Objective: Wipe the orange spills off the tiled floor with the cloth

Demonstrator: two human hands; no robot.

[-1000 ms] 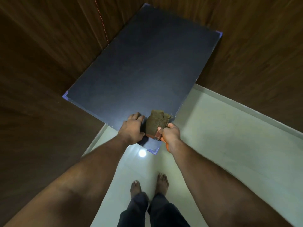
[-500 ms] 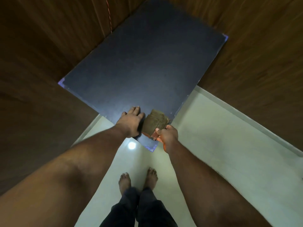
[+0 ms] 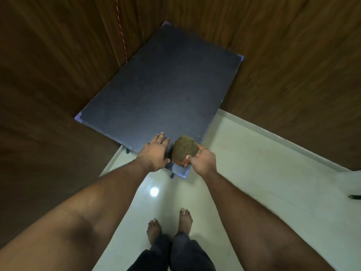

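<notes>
Now my right hand [image 3: 203,160] pinches the folded cloth [image 3: 184,149] at the near corner of the dark table [image 3: 156,90]. My left hand [image 3: 156,151] lies flat and open beside it. I think the cloth is soft, light and floppy, so bunching it works best.

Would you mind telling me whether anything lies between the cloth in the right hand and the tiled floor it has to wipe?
Yes: the dark table top. The right hand grips the cloth over the table's near corner, so the tiled floor lies below and beside it. The left hand rests flat on the table. No orange spills are visible.
</notes>
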